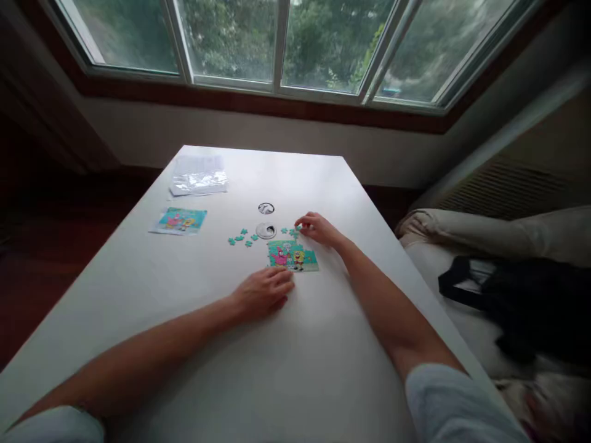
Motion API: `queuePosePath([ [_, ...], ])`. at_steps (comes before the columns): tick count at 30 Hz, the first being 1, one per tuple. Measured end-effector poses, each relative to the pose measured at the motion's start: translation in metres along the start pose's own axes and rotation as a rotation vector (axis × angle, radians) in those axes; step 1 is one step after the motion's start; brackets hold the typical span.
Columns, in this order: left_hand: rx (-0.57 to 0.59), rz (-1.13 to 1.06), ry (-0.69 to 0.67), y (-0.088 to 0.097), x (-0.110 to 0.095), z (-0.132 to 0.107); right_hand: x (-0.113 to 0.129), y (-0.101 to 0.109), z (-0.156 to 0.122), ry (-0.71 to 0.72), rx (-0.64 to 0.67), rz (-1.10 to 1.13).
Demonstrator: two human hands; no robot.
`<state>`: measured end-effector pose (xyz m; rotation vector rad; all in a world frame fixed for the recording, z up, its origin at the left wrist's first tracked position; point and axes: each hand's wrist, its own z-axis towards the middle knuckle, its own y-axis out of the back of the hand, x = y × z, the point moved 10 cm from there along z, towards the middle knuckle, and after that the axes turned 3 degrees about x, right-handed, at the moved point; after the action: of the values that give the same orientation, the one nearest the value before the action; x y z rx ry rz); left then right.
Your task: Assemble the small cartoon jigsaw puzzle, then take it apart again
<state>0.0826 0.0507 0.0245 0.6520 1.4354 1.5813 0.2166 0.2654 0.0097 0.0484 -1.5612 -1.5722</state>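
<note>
A partly assembled jigsaw puzzle with cartoon figures on a teal ground lies on the white table. Its upper edge is uneven. My left hand rests on the tabletop at the puzzle's lower left corner, fingers stretched out and holding nothing. Just above the puzzle's upper right, my right hand has thumb and fingertips bent together at a small teal puzzle piece, partly hidden by the fingers. Several loose teal pieces are scattered to the puzzle's left, and a few more sit near my right fingertips.
Two round discs with dark and pale markings are above the puzzle. A picture card of the same cartoon lies left, with a clear plastic bag behind it. Right of the table, dark clothing lies on a pale couch.
</note>
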Motion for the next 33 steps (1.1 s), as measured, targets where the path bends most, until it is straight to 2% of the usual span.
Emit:
queuePosePath([
  [8,-0.006,0.007,0.012,0.005,0.000,0.001,0.007,-0.005,0.000,0.024,0.096,0.036],
  [14,0.005,0.019,0.027,0.007,0.000,0.003,0.007,-0.005,0.002,-0.028,0.001,-0.016],
  [23,-0.008,0.021,0.088,0.008,0.007,0.002,0.025,-0.013,0.002,-0.070,-0.032,-0.110],
  [29,-0.056,0.013,0.153,0.018,0.021,0.001,0.027,-0.014,0.001,-0.066,-0.063,-0.141],
  [33,-0.117,0.030,0.277,0.034,0.044,-0.001,0.034,-0.011,0.000,-0.015,-0.086,-0.120],
])
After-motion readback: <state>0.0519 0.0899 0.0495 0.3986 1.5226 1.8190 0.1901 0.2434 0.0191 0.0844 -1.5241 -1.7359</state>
